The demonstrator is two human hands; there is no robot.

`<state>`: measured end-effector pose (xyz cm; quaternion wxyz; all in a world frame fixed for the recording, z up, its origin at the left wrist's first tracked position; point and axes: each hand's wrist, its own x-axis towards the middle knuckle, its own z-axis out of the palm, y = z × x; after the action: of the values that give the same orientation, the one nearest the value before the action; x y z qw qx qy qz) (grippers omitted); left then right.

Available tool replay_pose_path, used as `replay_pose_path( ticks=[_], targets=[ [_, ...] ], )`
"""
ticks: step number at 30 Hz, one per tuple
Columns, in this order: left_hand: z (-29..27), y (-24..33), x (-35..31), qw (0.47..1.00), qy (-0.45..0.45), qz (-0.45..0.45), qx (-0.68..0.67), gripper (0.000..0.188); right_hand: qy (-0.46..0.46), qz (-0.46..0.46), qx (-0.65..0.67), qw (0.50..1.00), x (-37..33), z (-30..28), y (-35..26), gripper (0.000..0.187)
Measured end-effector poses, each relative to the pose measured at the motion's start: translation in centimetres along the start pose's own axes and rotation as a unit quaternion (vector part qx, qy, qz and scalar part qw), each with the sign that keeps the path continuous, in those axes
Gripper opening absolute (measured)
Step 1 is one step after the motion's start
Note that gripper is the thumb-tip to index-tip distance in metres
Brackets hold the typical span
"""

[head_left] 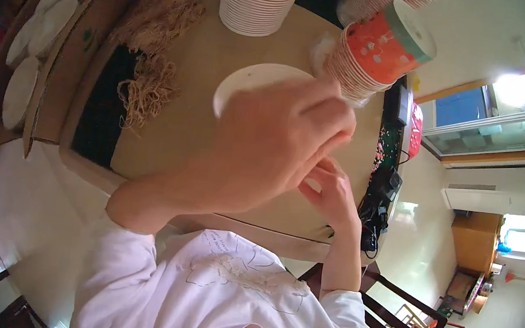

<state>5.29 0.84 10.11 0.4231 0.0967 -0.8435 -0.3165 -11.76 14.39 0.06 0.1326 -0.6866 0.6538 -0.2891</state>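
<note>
My left hand (pixel 287 131) is raised over the table, its fingers curled in and pressed together. Close below its fingertips is my right hand (pixel 332 190), also closed, with thumb and fingers drawn together. Whatever the fingers pinch, if anything, is hidden or too small to make out. Partly covered by my left hand, a round white paper tub or lid (pixel 247 81) sits on the tan tabletop (pixel 199 116). Beyond it stands a tall stack of white-rimmed orange paper tubs (pixel 256 10). A second stack of orange tubs (pixel 373 52) leans at the right, a green-banded one uppermost.
Tangled tan strings (pixel 152 73) lie on the table's left side. A cardboard box (pixel 66 72) with several white round pieces (pixel 20 92) is at the far left. Black chargers and cables (pixel 379 206) run along the right edge. A dark wooden chair (pixel 402 315) stands behind at right.
</note>
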Motion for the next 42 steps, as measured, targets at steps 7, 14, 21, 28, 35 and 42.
replay_pose_path(
  ticks=[7, 14, 21, 28, 35, 42],
  targets=[
    [-0.5, -0.4, 1.0, 0.987, -0.145, -0.053, 0.053, 0.009, 0.144, 0.124, -0.004, 0.982, 1.1, -5.1, -4.6, 0.028],
    [-0.2, 0.1, 0.2, 0.984, -0.176, 0.021, -0.007, 0.008, -0.001, -0.056, -0.104, 0.993, 4.4, -2.2, -3.5, 0.065],
    [-1.8, 0.8, 0.1, 0.982, -0.186, 0.005, -0.013, 0.007, -0.031, -0.096, -0.030, 0.995, 3.1, -1.1, -3.0, 0.059],
    [0.1, 1.9, 1.4, 0.970, -0.204, -0.073, -0.112, 0.007, -0.037, -0.004, -0.053, 0.998, 2.4, -3.6, -4.5, 0.050],
    [2.5, 3.2, 2.9, 0.980, -0.168, 0.041, -0.102, 0.011, 0.067, 0.131, 0.148, 0.978, 3.3, -3.3, -4.3, 0.035],
    [2.6, 3.6, 4.6, 0.959, -0.282, 0.008, -0.010, 0.015, 0.007, 0.069, 0.164, 0.984, 2.5, -3.7, -4.7, 0.030]
  ],
)
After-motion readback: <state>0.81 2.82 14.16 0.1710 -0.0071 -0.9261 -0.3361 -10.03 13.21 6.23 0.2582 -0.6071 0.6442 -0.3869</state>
